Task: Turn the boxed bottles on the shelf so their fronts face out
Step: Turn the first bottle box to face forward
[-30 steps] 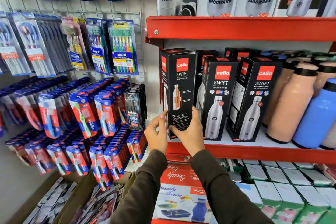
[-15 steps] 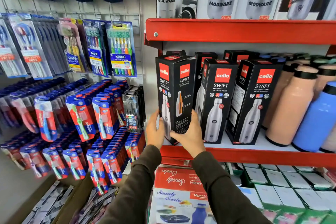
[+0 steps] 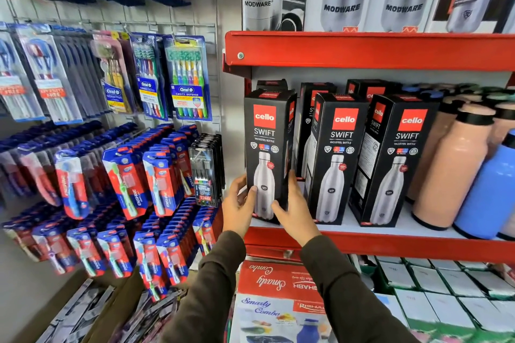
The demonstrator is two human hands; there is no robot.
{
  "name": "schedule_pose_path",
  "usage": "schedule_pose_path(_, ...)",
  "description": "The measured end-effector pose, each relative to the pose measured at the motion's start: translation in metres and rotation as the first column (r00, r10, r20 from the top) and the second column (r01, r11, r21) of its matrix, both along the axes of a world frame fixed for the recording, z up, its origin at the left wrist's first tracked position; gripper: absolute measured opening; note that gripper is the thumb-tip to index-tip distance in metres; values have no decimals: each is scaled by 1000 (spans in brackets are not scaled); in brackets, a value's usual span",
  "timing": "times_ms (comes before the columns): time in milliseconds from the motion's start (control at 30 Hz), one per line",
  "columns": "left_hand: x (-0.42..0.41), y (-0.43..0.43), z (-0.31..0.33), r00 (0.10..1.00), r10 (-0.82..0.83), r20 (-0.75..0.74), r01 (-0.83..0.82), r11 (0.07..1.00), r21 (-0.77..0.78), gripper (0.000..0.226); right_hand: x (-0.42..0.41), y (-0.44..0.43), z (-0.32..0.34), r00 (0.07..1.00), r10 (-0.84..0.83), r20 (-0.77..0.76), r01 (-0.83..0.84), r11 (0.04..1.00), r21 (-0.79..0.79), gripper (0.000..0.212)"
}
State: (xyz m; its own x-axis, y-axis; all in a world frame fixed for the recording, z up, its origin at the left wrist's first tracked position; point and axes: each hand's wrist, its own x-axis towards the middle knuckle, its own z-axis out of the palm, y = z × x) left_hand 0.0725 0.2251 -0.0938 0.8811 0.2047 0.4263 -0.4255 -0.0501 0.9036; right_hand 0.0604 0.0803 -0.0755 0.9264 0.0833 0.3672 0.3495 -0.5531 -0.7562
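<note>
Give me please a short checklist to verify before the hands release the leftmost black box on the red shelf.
1. Front of the leftmost black cardboard Cello box faces out: ok.
2. Box base rests flat on the red metal shelf: cannot tell, hands hide it.
3. Left hand and right hand both grip its lower part: ok.
4. Gap to the neighbouring middle black Cello box: ok.
5. Box stands upright: ok, though slightly tilted.
6. Rear-row boxes face out: cannot tell.

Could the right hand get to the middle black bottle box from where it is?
Probably yes. The right hand is on the leftmost box, right beside the middle box, whose front stands bare at the shelf edge.
</note>
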Motion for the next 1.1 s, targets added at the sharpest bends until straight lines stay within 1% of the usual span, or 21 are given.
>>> schedule_pose_path(67, 1, -3, -3, 1000, -4, 3, 4, 1000, 2, 32, 1, -2, -3, 1000, -1, 6, 1, 1000, -4, 82)
schedule_pose_path(167, 0, -6, -6, 999, 32, 11, -32, 999, 3, 33, 3, -5, -5, 1000, 19, 7, -19, 1000, 0, 79)
schedule_pose_path(267, -1, -10, -6, 999, 50, 20, -50, 999, -4, 30, 6, -5, -7, 1000, 8, 18, -7, 1000, -1, 76)
schedule_pose_path(400, -2, -11, -5, 997, 71, 19, -71, 997, 7, 29, 9, -4, -9, 998, -11, 55, 9, 1000, 28, 77)
schedule_pose_path(533, -1, -11, -3, 997, 78, 8, -78, 997, 13, 27, 7, -1, -6, 998, -31, 60, 29, 999, 32, 76)
schedule_pose_path(633, -3, -11, -2, 997, 79, -18, -79, 997, 14, 26, 5, 2, -6, 998, -46, 52, 41, 995, 93, 66)
schedule_pose_path(700, -4, -12, -2, 997, 78, -27, -79, 997, -8, 26, 5, 3, -6, 997, -70, 42, 63, 987, 149, 57)
schedule_pose_path(767, -6, -13, -2, 996, 77, -40, -78, 997, -24, 24, 5, 4, -7, 996, -87, 29, 81, 981, 176, 52)
schedule_pose_path(933, -15, -6, -4, 997, 70, -41, -71, 997, -24, 21, -2, -2, -9, 997, -72, 12, 69, 980, 188, 50)
schedule_pose_path(1100, -30, -4, -5, 997, 73, -38, -74, 997, -18, 22, -13, -5, -11, 998, -28, 47, 16, 972, 233, 49)
